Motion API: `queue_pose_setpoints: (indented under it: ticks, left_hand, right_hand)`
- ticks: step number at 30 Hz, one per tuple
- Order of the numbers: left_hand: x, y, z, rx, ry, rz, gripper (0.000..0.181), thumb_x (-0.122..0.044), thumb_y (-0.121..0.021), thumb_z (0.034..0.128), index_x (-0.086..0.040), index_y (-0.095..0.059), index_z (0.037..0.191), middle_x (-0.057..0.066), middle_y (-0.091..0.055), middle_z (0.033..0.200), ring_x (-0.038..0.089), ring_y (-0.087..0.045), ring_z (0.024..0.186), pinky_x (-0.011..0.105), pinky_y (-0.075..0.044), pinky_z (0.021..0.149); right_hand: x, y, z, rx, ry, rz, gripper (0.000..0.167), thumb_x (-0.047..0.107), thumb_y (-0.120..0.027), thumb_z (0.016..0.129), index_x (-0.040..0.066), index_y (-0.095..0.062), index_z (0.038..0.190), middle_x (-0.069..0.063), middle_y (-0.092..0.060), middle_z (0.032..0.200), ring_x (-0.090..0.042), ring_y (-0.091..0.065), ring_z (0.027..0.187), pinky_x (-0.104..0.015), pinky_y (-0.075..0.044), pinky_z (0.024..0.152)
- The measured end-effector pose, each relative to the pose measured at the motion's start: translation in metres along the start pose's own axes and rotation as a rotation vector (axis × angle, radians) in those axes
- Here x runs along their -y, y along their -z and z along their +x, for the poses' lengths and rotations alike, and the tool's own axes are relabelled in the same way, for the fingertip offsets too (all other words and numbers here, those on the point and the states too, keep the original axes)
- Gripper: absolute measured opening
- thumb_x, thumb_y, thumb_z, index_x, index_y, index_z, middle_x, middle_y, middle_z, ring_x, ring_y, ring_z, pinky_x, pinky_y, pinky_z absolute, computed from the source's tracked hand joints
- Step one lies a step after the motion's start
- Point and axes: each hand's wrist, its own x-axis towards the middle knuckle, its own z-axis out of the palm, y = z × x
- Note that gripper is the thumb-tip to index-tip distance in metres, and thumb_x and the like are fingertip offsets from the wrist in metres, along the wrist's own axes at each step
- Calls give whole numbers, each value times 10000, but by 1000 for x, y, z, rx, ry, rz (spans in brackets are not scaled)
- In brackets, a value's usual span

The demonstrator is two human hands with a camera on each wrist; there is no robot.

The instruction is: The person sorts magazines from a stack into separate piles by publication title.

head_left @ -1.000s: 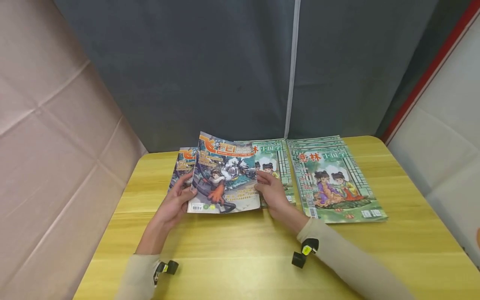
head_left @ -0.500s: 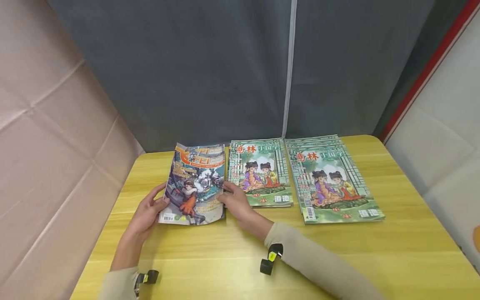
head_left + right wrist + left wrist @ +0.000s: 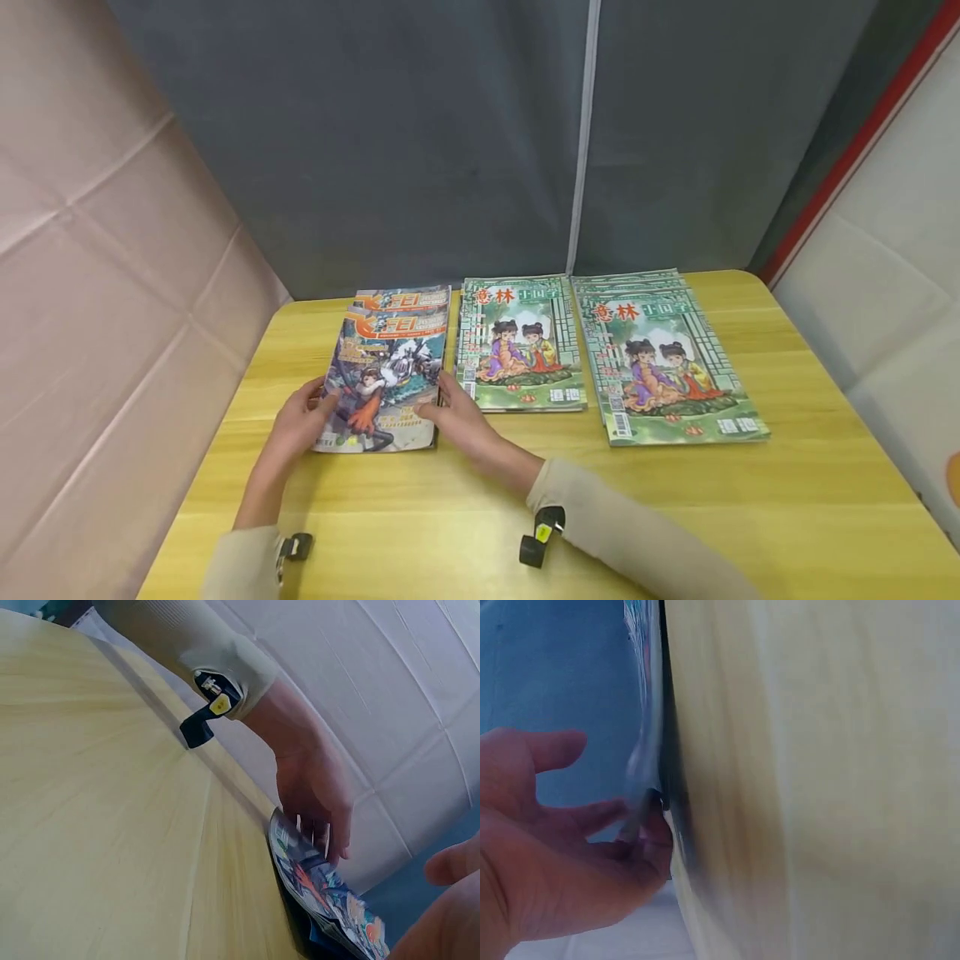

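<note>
Firstly, head view: one upper grey magazine (image 3: pixel 386 379), cover upward, at the left of a yellow table (image 3: pixel 405 525), overlapping a lower grey magazine (image 3: pixel 408 298) of matching cover, whose title strip shows beyond it. One left hand (image 3: pixel 298 423) at its left edge; one right hand (image 3: pixel 463 419) at its right edge, thumb over the cover. Just beside, a middle green pile (image 3: pixel 523 346); farther right, a right green pile (image 3: pixel 675 371), its covers staggered. Change noted: a second ago the upper grey magazine was held up partly over the middle green pile; now it lies low and flatter upon its match, which suggests the placing is nearly done, the top edges remaining out of line. Left wrist view: fingers bent about the magazine's edge, some beneath it, one digit raised clear; hold judged light. Right wrist view: left hand at the magazine's far edge, a blue layer visible beneath the cover; right hand only partly in frame, one digit extended loosely, so whether it grips cannot be told.
</note>
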Motion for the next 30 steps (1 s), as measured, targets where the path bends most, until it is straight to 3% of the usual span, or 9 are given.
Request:
queue_pose_setpoints:
  ticks: [6, 9, 14, 19, 30]
  left_hand:
    - [-8, -2, 1, 17, -10, 157, 821, -494, -451, 1108, 134, -269, 1605, 421, -333, 1599, 565, -335, 1498, 663, -312, 1258]
    - [-14, -3, -4, 38, 26, 190, 896, -553, -415, 1101, 154, -204, 1610, 427, -255, 1639, 589, -253, 1532, 669, -255, 1281]
    - [-26, -5, -14, 65, 71, 205, 1005, -618, -405, 1082, 159, -67, 1623, 428, -152, 1667, 602, -184, 1549, 676, -211, 1286]
    - [-28, -9, -18, 74, 49, 244, 1027, -611, -426, 1080, 159, -17, 1623, 447, -139, 1656, 613, -202, 1537, 681, -228, 1278]
    - [-28, -14, -19, 73, 16, 239, 1042, -598, -443, 1082, 166, 23, 1616, 461, -150, 1645, 618, -232, 1523, 692, -272, 1255]
  right_hand:
    - [1, -3, -4, -5, -20, -57, 944, 281, -706, 956, 59, -162, 1695, -172, -191, 1770, -396, -201, 1638, -607, -154, 1338]
    - [1, -3, -6, 4, -22, -44, 962, 281, -707, 955, 43, -140, 1694, -183, -179, 1769, -401, -196, 1638, -601, -152, 1340]
    - [2, -2, -10, 33, -32, -28, 973, 273, -699, 962, 10, -107, 1689, -197, -142, 1771, -407, -159, 1644, -602, -129, 1341]
    - [-1, -3, -11, 48, -44, -30, 992, 269, -708, 961, 12, -87, 1690, -189, -112, 1776, -396, -122, 1651, -603, -99, 1343]
    - [-1, -4, -18, 66, -62, -28, 1010, 308, -702, 959, 28, -70, 1695, -183, -93, 1780, -395, -116, 1652, -606, -95, 1341]
